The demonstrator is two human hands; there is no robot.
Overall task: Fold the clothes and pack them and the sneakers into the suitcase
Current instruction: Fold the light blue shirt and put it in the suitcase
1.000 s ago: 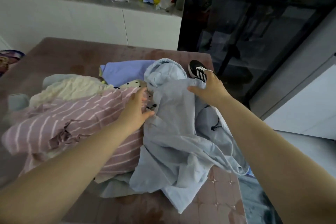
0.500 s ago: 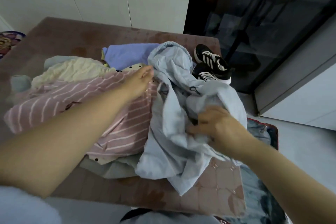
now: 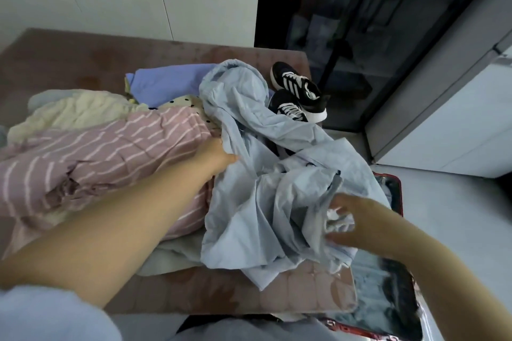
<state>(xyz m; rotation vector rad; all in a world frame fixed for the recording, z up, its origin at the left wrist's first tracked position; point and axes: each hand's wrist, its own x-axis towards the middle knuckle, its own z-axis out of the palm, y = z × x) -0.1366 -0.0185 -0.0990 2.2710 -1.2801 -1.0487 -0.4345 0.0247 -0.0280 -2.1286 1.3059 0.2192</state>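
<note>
Head camera shows the light blue hooded jacket [image 3: 277, 188] lying crumpled on the near right part of the pink quilted surface [image 3: 304, 293], hood toward the far side and a lower corner hanging over the near edge. The right hand [image 3: 352, 224] has its fingers curled round a bunched wad of the jacket's fabric at its right side. The left hand [image 3: 219, 158] reaches to the jacket's left edge; its fingers are hidden under a fold, so I cannot tell whether they pinch the cloth or only press it. Just left, touching the jacket, lies the pink striped garment [image 3: 110, 152], with a cream garment [image 3: 77, 111] and a lavender one [image 3: 171, 77] beyond. The sneakers [image 3: 299, 97] sit at the far right corner, the nearer one against the jacket's fabric. The suitcase [image 3: 399, 196] lies open on the floor, below the surface's right edge. Lifting the jacket from one bunched grip could, I judge, drag the striped garment along or tip the nearer sneaker off the corner, and the overhanging part may slide down unfolded into the suitcase.
</note>
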